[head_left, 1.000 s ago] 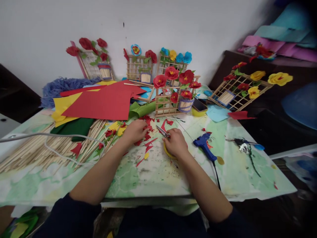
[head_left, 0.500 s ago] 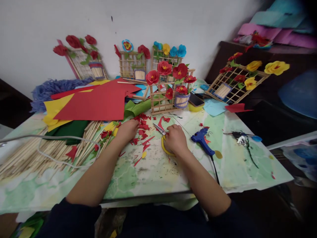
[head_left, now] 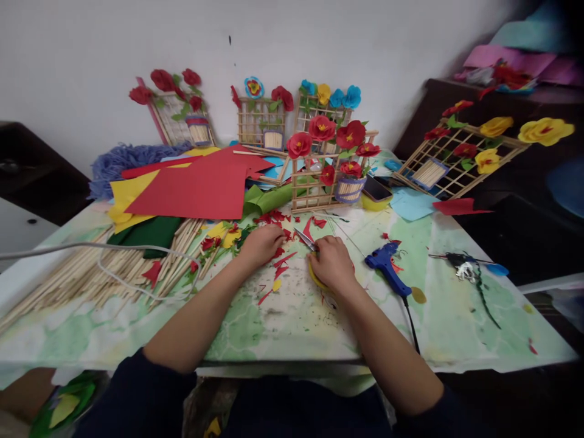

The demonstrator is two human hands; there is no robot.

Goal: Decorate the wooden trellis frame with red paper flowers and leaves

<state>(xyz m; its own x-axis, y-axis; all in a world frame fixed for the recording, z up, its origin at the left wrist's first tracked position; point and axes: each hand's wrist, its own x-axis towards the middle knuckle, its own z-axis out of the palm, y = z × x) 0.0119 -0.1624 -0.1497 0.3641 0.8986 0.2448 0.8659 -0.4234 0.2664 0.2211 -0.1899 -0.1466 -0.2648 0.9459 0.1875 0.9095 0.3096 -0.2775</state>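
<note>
So the desk (head_left: pixel 283 331) takes up most of the view, with a big red paper sheet (head_left: pixel 196 191) on its far left, a stick lattice (head_left: pixel 314 209) standing far middle and a blue glue gun (head_left: pixel 387 267) off to the right. Left hand (head_left: pixel 261 245) has slid in closer to the scissors (head_left: pixel 305 238) compared with half a second ago, while the right hand (head_left: pixel 335 260) stays wrapped round their yellow handles near the middle, blades pointing far and left. The hands are apart, and I can't see any paper in the blades, so my read is it's more picking through bits than snipping right now. Containers: the little stick pot (head_left: pixel 350 190) on the lattice has a red paper flower (head_left: pixel 350 168) in it, and a phone (head_left: pixel 378 188) rests on a round yellow container (head_left: pixel 376 204), can't see inside that one. Smallest stuff is the red scraps (head_left: pixel 275 216) right by the left hand, and honestly can't tell whether it's pinching one
</note>
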